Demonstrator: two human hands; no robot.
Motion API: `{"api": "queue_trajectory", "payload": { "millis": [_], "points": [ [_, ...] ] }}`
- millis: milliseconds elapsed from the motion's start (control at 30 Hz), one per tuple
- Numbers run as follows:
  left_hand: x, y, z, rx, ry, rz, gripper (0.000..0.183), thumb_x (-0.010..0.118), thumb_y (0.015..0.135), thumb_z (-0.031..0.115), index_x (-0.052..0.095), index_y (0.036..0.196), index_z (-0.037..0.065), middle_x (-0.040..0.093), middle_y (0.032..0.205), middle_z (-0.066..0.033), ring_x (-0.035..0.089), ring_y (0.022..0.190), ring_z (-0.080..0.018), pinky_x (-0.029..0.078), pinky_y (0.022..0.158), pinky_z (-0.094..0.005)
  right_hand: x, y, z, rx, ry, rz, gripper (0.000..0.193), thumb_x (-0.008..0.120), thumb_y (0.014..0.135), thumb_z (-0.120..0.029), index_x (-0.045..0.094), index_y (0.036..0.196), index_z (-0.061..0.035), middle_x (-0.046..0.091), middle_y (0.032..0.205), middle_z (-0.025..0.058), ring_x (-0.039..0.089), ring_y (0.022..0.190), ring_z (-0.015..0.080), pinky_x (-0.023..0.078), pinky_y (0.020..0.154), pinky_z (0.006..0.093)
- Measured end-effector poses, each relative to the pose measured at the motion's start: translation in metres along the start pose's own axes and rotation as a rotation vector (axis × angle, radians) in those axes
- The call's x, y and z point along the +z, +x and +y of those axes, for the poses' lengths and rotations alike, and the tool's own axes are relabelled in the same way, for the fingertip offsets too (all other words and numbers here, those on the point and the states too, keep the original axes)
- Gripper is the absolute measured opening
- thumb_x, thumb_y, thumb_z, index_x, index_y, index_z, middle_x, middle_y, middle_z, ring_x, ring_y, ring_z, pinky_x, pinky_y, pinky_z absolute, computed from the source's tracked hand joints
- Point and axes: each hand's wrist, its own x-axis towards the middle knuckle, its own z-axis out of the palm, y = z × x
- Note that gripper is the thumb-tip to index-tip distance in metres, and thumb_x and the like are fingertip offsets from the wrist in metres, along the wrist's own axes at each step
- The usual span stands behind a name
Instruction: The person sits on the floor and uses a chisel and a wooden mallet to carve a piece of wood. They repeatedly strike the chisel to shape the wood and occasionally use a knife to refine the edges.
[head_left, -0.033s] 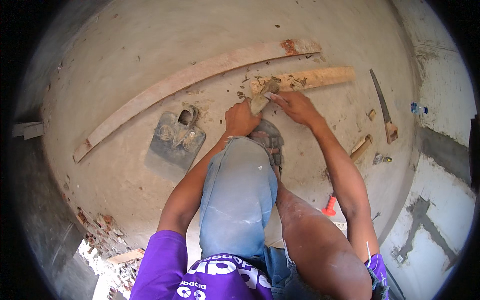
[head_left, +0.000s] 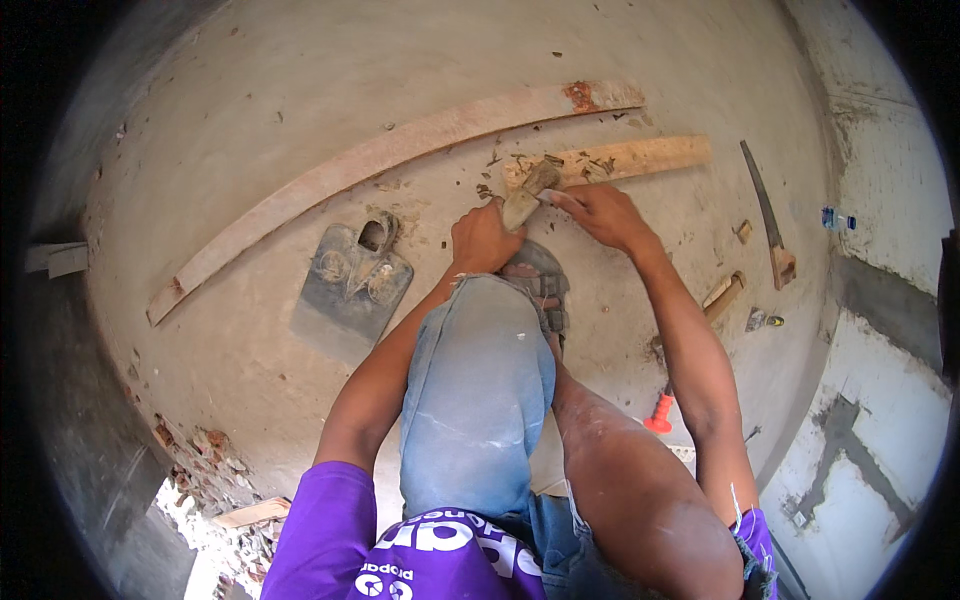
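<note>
My left hand [head_left: 484,238] is closed around the near end of a short greyish piece [head_left: 520,208], wooden-looking, with a dark, crusted far end. Beside it, my right hand [head_left: 603,214] pinches a small thin flat blade [head_left: 546,195] against or just by the piece's right side. Whether the blade touches is hard to make out. Past the hands lies a light wooden plank [head_left: 640,154], with dark shavings or crumbs on its near left end. My sandalled foot [head_left: 540,285] is just below the hands.
A long curved-looking board [head_left: 400,148] crosses the floor beyond. A black jerrycan-like container [head_left: 350,285] lies left. To the right are a handsaw [head_left: 767,220], a wooden-handled tool [head_left: 722,297], a small scraper [head_left: 764,320] and a red grip [head_left: 659,413]. Rubble [head_left: 215,450] sits lower left.
My right hand has shifted slightly right and toward me, with the blade drawn along the piece's side. My left hand has hardly moved.
</note>
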Motion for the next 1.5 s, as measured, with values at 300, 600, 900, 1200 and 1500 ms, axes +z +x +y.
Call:
{"api": "queue_trajectory", "payload": {
  "millis": [300,600,900,1200,1500],
  "points": [
    [0.002,0.000,0.000,-0.003,0.025,0.021,0.054,0.071,0.076,0.038,0.068,0.112,-0.002,0.071,0.093,-0.0273,0.070,0.090,-0.0427,0.055,0.083,-0.0489,-0.010,0.024,-0.023,-0.018,-0.276,0.005,0.070,0.045,0.099,-0.062,0.070,0.080,0.0005,0.069,0.081,0.0237,0.068,0.083,0.0406,0.052,0.074,0.0510],
    [0.000,0.001,-0.002,-0.001,0.015,0.021,0.053,0.071,0.076,0.039,0.069,0.110,-0.001,0.071,0.092,-0.0268,0.070,0.089,-0.0425,0.055,0.083,-0.0491,-0.002,0.021,-0.016,-0.100,-0.376,0.019,0.063,0.050,0.098,-0.057,0.068,0.078,-0.0003,0.067,0.076,0.0236,0.066,0.076,0.0430,0.051,0.069,0.0517],
    [0.000,0.002,-0.001,0.000,0.004,0.027,0.052,0.072,0.075,0.039,0.070,0.108,-0.001,0.071,0.091,-0.0276,0.070,0.089,-0.0431,0.055,0.082,-0.0491,-0.012,0.017,-0.015,-0.088,-0.384,0.026,0.066,0.047,0.099,-0.057,0.070,0.076,-0.0004,0.067,0.075,0.0237,0.067,0.076,0.0414,0.052,0.070,0.0507],
    [-0.002,-0.004,0.000,0.014,-0.041,0.114,0.056,0.076,0.076,0.035,0.064,0.122,0.004,0.068,0.111,-0.0235,0.068,0.099,-0.0409,0.054,0.086,-0.0488,-0.006,-0.024,0.018,0.140,0.154,0.021,0.041,0.047,0.105,-0.036,0.062,0.107,0.0014,0.063,0.073,0.0170,0.064,0.067,0.0306,0.050,0.066,0.0452],
    [0.001,-0.010,-0.012,0.544,0.025,0.483,0.038,0.076,0.084,0.026,0.066,0.119,0.016,0.059,0.125,-0.0126,0.062,0.112,-0.0338,0.055,0.088,-0.0437,0.035,-0.027,0.010,0.294,0.689,0.115,0.033,0.049,0.103,-0.028,0.058,0.115,0.0011,0.063,0.077,0.0078,0.060,0.066,0.0157,0.052,0.063,0.0322]
  ]
}}
